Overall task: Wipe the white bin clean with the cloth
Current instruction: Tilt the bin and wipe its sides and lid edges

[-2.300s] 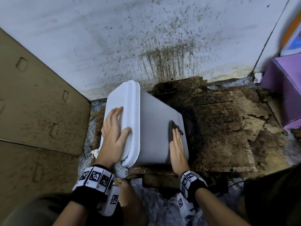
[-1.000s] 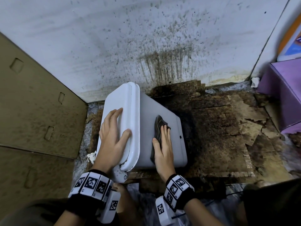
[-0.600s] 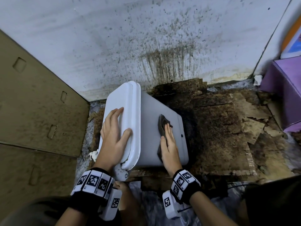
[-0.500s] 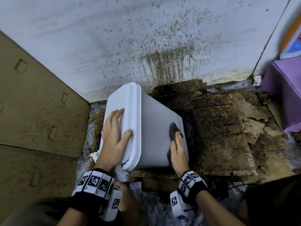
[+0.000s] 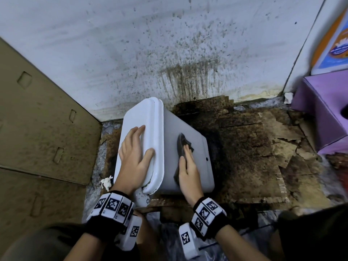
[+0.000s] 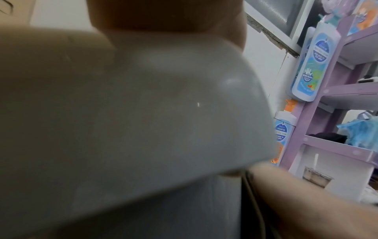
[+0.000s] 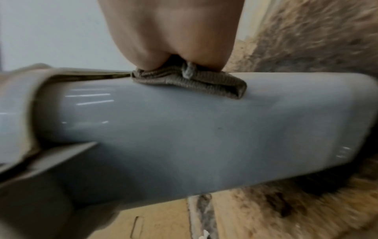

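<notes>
**Bin on its side, both your hands on it**

The stained wall [image 5: 131, 44] fills the far side of your view, with brown cardboard panels [image 5: 37, 119] on your left and soiled, torn cardboard [image 5: 254, 157] spread over the floor. A purple shelf unit [image 5: 323, 113] stands at your right.

The white bin [image 5: 199, 147] lies on its side on that floor cardboard, near the wall, lid end toward your left. Your left hand [image 5: 134, 157] lies flat on the lid [image 5: 143, 113], fingers straight and together, thumb spread against the lid's rim. Your right hand [image 5: 188, 170] rests on the upturned side of the bin, well apart from the left, its fingers straight and pressing the dark cloth [image 5: 183, 143] onto the plastic. The cloth pokes out beyond your fingertips; the right wrist view shows it bunched and ribbed beneath your palm [image 7: 174, 40], touching the bin's upper edge.
</notes>
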`<move>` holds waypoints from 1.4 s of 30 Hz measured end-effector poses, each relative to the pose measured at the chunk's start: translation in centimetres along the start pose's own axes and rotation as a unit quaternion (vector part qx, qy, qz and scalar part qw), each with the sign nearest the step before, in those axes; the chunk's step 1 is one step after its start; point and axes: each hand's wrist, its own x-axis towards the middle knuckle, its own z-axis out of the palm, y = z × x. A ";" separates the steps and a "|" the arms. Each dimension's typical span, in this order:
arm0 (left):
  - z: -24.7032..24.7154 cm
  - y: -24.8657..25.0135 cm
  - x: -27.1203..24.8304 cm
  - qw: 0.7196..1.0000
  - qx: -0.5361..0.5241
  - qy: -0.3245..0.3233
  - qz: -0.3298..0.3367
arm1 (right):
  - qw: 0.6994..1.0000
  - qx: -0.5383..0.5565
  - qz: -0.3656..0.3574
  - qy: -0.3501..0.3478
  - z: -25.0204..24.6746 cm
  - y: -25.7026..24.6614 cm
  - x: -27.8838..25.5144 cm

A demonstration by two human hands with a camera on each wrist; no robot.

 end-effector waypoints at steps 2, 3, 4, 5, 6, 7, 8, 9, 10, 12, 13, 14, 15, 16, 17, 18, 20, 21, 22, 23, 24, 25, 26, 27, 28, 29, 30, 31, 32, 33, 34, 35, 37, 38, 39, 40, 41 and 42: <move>0.2 0.5 0.0 1.000 0.009 -0.004 0.001 | 0.999 0.023 -0.020 -0.020 0.4 -1.7 -0.1; 0.4 0.9 0.1 1.000 0.015 -0.006 0.003 | 0.999 0.039 -0.026 -0.025 0.4 -2.4 -0.1; 0.6 1.3 0.1 1.000 0.023 -0.007 0.006 | 0.998 0.061 -0.024 -0.025 0.1 -3.0 -0.1; 0.9 1.9 0.1 0.999 0.032 -0.008 0.009 | 0.996 0.090 -0.014 -0.026 -0.4 -3.5 0.1; 1.2 2.6 0.2 0.999 0.042 -0.009 0.014 | 0.991 0.128 0.004 -0.023 -1.0 -4.1 0.4; 1.6 3.3 0.2 0.998 0.052 -0.010 0.020 | 0.984 0.173 0.030 -0.019 -1.8 -4.7 0.6; 1.9 4.0 0.2 0.998 0.060 -0.011 0.023 | 0.974 0.221 0.056 -0.015 -2.6 -5.2 0.9; 2.3 4.7 0.2 0.997 0.065 -0.014 0.025 | 0.961 0.266 0.074 -0.014 -3.5 -5.7 1.3; 2.7 5.4 0.2 0.997 0.069 -0.018 0.024 | 0.949 0.304 0.079 -0.017 -4.3 -6.2 1.6; 3.7 6.7 0.2 0.997 0.073 -0.022 0.020 | 0.934 0.351 0.069 -0.023 -5.6 -7.6 2.0; 4.1 7.4 0.1 0.997 0.073 -0.023 0.020 | 0.934 0.351 0.061 -0.026 -6.2 -8.3 2.0; 4.6 8.0 0.0 0.997 0.071 -0.025 0.022 | 0.941 0.334 0.048 -0.030 -6.7 -8.9 2.0; 5.0 8.5 0.0 0.997 0.065 -0.028 0.023 | 0.952 0.302 0.033 -0.032 -7.1 -9.3 1.8; 5.3 9.0 -0.1 0.998 0.053 -0.033 0.023 | 0.965 0.261 0.018 -0.034 -7.5 -9.5 1.7; 5.7 9.4 -0.1 0.998 0.034 -0.040 0.020 | 0.977 0.211 0.007 -0.036 -7.8 -9.6 1.5; 6.0 9.9 -0.2 0.999 0.006 -0.047 0.015 | 0.988 0.151 -0.006 -0.036 -8.1 -9.5 1.4; 6.2 11.1 -0.1 0.996 -0.072 -0.057 -0.009 | 0.999 0.021 -0.026 -0.042 -8.6 -9.5 1.3; 6.2 11.6 -0.1 0.991 -0.122 -0.056 -0.026 | 0.998 -0.031 -0.031 -0.048 -8.9 -9.6 1.4; 6.2 12.1 -0.1 0.982 -0.179 -0.049 -0.045 | 0.995 -0.071 -0.037 -0.052 -9.4 -9.7 1.4; 6.0 12.4 -0.1 0.969 -0.235 -0.040 -0.061 | 0.992 -0.102 -0.044 -0.055 -9.9 -9.6 1.5; 5.8 12.4 -0.1 0.958 -0.276 -0.034 -0.066 | 0.990 -0.121 -0.049 -0.057 -10.4 -9.4 1.5; 5.6 12.3 -0.1 0.954 -0.293 -0.028 -0.059 | 0.988 -0.133 -0.053 -0.062 -10.8 -9.3 1.6; 5.3 11.9 -0.2 0.957 -0.287 -0.019 -0.044 | 0.986 -0.140 -0.053 -0.068 -11.1 -9.1 1.6; 5.0 11.2 -0.1 0.963 -0.266 -0.005 -0.030 | 0.985 -0.145 -0.050 -0.074 -11.3 -9.0 1.6; 4.6 10.3 0.0 0.972 -0.235 0.014 -0.023 | 0.985 -0.151 -0.040 -0.078 -11.4 -9.0 1.6; 4.3 9.3 0.1 0.980 -0.194 0.033 -0.025 | 0.984 -0.158 -0.030 -0.081 -11.4 -9.0 1.5; 3.9 8.3 0.2 0.987 -0.147 0.048 -0.037 | 0.983 -0.164 -0.023 -0.084 -11.3 -9.3 1.4; 3.5 7.3 0.2 0.991 -0.102 0.054 -0.063 | 0.981 -0.170 -0.017 -0.087 -11.3 -9.5 1.3; 3.2 6.5 0.2 0.991 -0.069 0.048 -0.103 | 0.980 -0.175 -0.013 -0.092 -11.3 -9.8 1.2; 3.0 5.9 0.1 0.987 -0.053 0.029 -0.148 | 0.979 -0.179 -0.008 -0.097 -11.3 -10.1 1.1; 3.0 5.6 -0.1 0.981 -0.054 0.001 -0.184 | 0.978 -0.184 0.000 -0.102 -11.3 -10.5 1.1; 3.1 5.4 -0.3 0.976 -0.067 -0.029 -0.204 | 0.976 -0.190 0.006 -0.105 -11.3 -10.8 1.1; 3.7 5.3 -0.8 0.972 -0.093 -0.069 -0.206 | 0.971 -0.213 0.014 -0.111 -11.4 -11.1 1.2; 4.0 5.4 -1.1 0.972 -0.096 -0.074 -0.199 | 0.967 -0.227 0.015 -0.115 -11.5 -11.1 1.3; 4.2 5.4 -1.2 0.974 -0.095 -0.070 -0.194 | 0.964 -0.238 0.014 -0.120 -11.6 -11.1 1.5; 4.3 5.4 -1.3 0.975 -0.094 -0.064 -0.192 | 0.961 -0.245 0.013 -0.124 -11.7 -11.0 1.6; 4.4 5.5 -1.3 0.975 -0.094 -0.060 -0.193 | 0.960 -0.247 0.013 -0.128 -11.9 -10.9 1.6; 4.4 5.6 -1.3 0.975 -0.095 -0.060 -0.194 | 0.961 -0.246 0.011 -0.130 -12.0 -10.9 1.6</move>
